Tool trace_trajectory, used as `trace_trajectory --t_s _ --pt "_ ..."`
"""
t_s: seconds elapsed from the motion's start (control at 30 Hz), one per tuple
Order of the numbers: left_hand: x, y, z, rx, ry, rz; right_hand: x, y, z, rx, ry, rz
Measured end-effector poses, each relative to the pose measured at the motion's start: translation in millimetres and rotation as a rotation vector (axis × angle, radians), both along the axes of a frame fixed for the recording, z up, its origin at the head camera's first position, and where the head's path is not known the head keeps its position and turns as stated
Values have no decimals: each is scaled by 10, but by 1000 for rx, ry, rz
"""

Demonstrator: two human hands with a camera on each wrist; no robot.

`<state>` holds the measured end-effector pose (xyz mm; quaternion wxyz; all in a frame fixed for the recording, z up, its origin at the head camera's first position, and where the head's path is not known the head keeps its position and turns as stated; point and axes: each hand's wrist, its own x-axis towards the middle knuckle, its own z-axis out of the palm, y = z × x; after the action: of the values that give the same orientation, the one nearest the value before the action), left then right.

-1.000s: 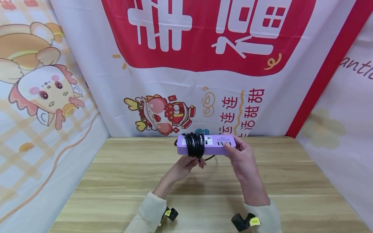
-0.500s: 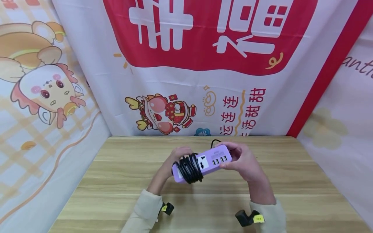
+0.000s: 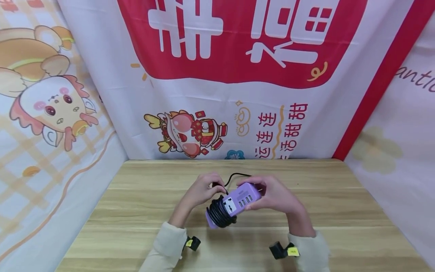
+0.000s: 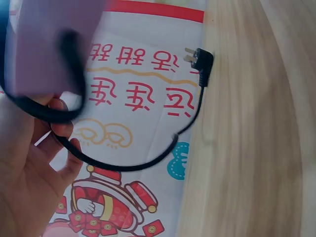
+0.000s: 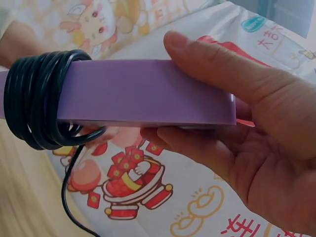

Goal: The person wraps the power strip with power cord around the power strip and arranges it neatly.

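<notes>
A purple power strip (image 3: 242,194) with USB ports and a white socket is held tilted above the table. My right hand (image 3: 280,198) grips its right end, thumb on the near side and fingers on the far side. Several turns of black power cord (image 3: 220,214) wrap around the strip's left part. My left hand (image 3: 204,189) pinches the cord just beyond those turns. From its fingers a loose length of cord (image 4: 131,167) curves away to a black plug (image 4: 201,61) with metal prongs, clear in the left wrist view. The right wrist view shows the strip's plain side (image 5: 123,91).
A wood-grain table (image 3: 153,211) lies beneath both hands. Behind it hangs a red and white printed cloth (image 3: 190,94), and patterned cloths stand at the left (image 3: 44,170) and right (image 3: 391,113). Black camera mounts (image 3: 279,250) sit at both wrists.
The strip has come down and nearer, tilting so its left end is lower. My left hand has shifted from beneath it to its far left side, now on the cord. The right hand keeps its grip.
</notes>
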<state>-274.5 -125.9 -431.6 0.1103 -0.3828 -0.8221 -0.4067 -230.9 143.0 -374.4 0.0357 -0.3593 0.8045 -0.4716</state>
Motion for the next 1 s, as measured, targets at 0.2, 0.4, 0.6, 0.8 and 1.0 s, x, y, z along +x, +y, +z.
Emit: trace_trajectory --t_s 0.2,0.4,0.6,0.8,1.0 --pt "25 0 61 -41 -23 57 -16 -60 -2 55 -28 -46" --pt "62 26 124 -37 -103 103 -36 -65 -38 59 -18 -122" --pt "116 85 176 -56 -66 168 -83 -88 -96 70 -12 -286" --pt "168 156 214 -33 -87 238 -111 -94 -113 88 -15 -454" --pt "216 250 239 91 -167 216 -137 -79 -126 51 13 -571"
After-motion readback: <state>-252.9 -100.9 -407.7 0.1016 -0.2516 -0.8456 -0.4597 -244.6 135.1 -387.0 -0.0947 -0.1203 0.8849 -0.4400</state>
